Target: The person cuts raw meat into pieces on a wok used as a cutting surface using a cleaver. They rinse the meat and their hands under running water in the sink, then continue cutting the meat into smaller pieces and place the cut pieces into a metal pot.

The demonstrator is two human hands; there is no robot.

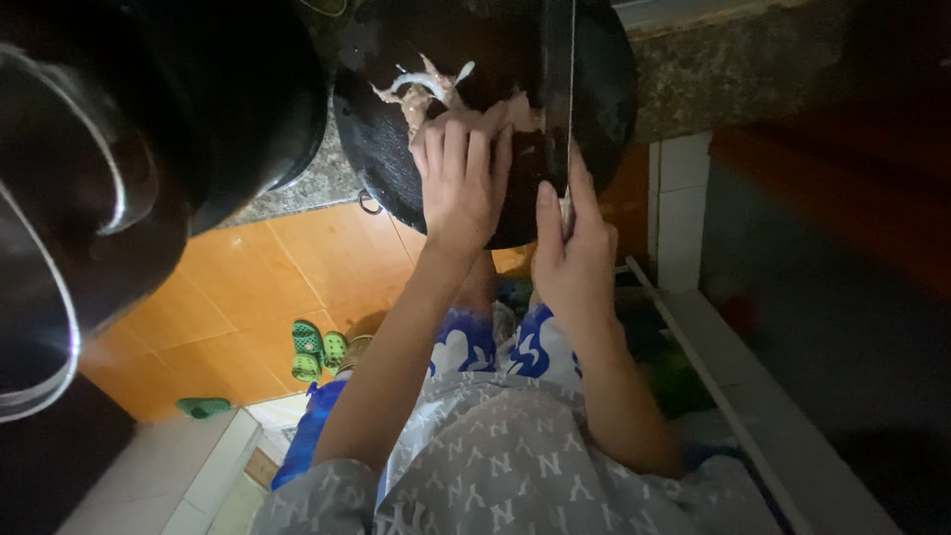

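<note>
A person at a kitchen table (733, 69) of speckled stone slices raw meat (428, 91) on a round dark cutting board (604, 89), seen from a head-worn camera looking down over the arms. The left hand (461, 173) lies flat on the meat, fingers (456, 149) extended and pressed together, pinning the pale pieces near the middle of the board. The right hand (575, 258) is clenched around the handle of a knife (557, 89), thumb laid along it; the long dark blade runs away from the body across the board, its edge just beside the left fingertips and touching the meat. A large dark pot (238, 89) stands on the table to the left of the board, and the shiny rim of a metal bowl (59, 297) fills the near left corner. Below, green sandals (317, 349) lie on the orange floor tiles (248, 287). The person wears a grey patterned shirt (495, 466) and blue and white shorts (495, 347).
</note>
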